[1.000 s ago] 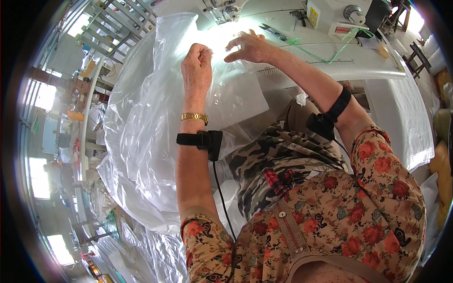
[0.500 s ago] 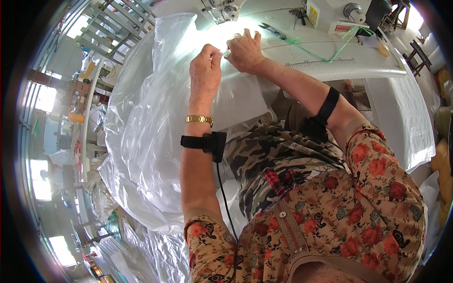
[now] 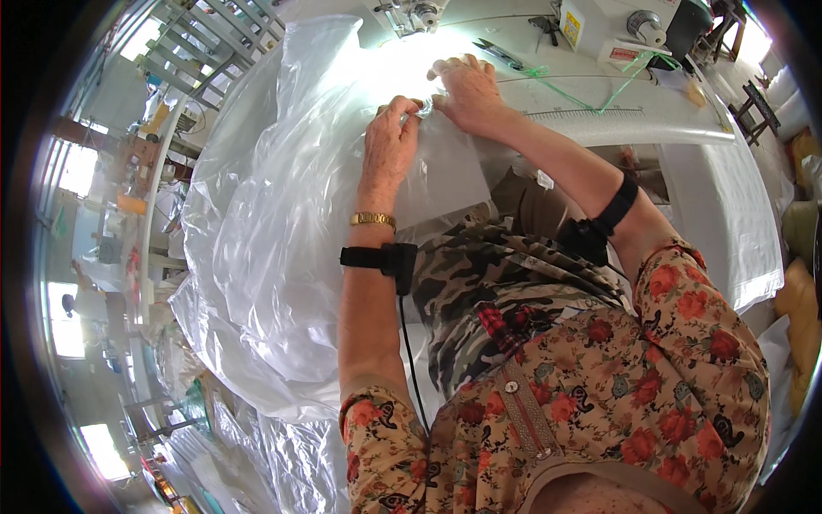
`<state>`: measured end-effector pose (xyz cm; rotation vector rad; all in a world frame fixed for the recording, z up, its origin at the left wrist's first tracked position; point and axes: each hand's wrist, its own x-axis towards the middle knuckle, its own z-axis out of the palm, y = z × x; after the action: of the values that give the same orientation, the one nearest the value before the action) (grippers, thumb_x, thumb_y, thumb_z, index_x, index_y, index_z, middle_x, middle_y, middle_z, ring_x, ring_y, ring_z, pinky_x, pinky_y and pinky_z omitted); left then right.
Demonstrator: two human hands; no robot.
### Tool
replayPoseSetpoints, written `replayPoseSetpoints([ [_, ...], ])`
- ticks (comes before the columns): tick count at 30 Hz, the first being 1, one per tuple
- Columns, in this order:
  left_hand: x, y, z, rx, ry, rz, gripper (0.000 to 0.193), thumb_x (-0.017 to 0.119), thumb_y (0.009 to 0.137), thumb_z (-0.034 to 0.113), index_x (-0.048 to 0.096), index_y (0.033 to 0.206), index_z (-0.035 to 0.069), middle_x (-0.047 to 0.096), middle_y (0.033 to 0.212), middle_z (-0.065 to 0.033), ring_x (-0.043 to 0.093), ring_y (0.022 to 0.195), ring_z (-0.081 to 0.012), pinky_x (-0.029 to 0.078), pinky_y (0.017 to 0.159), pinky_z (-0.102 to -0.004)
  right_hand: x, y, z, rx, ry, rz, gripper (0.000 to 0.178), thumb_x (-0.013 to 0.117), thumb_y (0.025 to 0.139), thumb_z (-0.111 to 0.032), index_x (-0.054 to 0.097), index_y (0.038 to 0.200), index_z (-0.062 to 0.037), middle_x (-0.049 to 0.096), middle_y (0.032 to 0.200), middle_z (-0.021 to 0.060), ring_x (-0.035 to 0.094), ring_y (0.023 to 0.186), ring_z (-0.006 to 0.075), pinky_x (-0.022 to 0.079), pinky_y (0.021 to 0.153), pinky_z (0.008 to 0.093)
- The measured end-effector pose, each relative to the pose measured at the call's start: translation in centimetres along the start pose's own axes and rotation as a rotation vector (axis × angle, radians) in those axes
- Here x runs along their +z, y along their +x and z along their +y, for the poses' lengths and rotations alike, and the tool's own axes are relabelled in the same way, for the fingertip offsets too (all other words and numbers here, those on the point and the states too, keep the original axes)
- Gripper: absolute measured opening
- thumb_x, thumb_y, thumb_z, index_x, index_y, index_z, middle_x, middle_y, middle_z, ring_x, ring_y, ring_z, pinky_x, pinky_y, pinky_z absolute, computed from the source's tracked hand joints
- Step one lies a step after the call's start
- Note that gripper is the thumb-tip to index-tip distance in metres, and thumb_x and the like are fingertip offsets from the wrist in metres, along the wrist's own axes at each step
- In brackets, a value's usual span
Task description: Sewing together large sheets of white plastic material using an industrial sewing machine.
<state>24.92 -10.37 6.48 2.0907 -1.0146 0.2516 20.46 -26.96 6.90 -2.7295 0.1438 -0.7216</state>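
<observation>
A large, thin clear plastic sheet [image 3: 265, 223] lies in loose folds over the left of the work table and hangs toward my lap. My left hand [image 3: 390, 150] is closed, its thumb and fingertips pinching a gathered edge of the plastic. Close beside it, my right hand [image 3: 471, 96] has its fingers bent, with thumb and fingers on the same bunched edge. Both hands are just in front of the sewing machine [image 3: 414, 17], under its bright lamp. Glare washes out the plastic beyond my fingertips.
Thread snips [image 3: 498, 55] and a tangle of green string [image 3: 591, 107] lie on the table to the right. Behind them stand a white box [image 3: 582, 26] and a thread cone [image 3: 646, 27]. White sheeting [image 3: 723, 223] hangs at the right; a metal rack [image 3: 210, 51] stands far left.
Both hands have shifted to the right, the left one also slightly nearer to me. The plastic stays pinched between them, and its edge has moved along with the hands.
</observation>
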Motion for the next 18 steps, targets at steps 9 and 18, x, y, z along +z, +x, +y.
replayPoseSetpoints([
  [9, -0.4, -0.1, 0.0, -0.006, 0.012, -0.038, 0.011, 0.054, 0.092, 0.014, 0.056, 0.097, 0.004, 0.07, 0.112, -0.0059, 0.062, 0.104, -0.0307, 0.05, 0.086, -0.0408, -4.8, -7.6, -3.4, -0.469, -0.297, -0.092, 0.035, 0.068, 0.085, -0.029, 0.063, 0.114, -0.0094, 0.062, 0.117, 0.006, 0.051, 0.121, 0.0228, 0.027, 0.109, 0.055],
  [18, 0.6, 0.3, 0.2, 0.049, 0.022, -0.051, 0.012, 0.054, 0.091, 0.017, 0.056, 0.094, 0.005, 0.07, 0.112, -0.0051, 0.061, 0.106, -0.0292, 0.047, 0.093, -0.0414, -5.6, -15.8, -4.3, -0.246, 0.582, -0.265, 0.018, 0.065, 0.086, -0.019, 0.066, 0.096, -0.0045, 0.069, 0.097, 0.0082, 0.066, 0.093, 0.0309, 0.05, 0.085, 0.0425],
])
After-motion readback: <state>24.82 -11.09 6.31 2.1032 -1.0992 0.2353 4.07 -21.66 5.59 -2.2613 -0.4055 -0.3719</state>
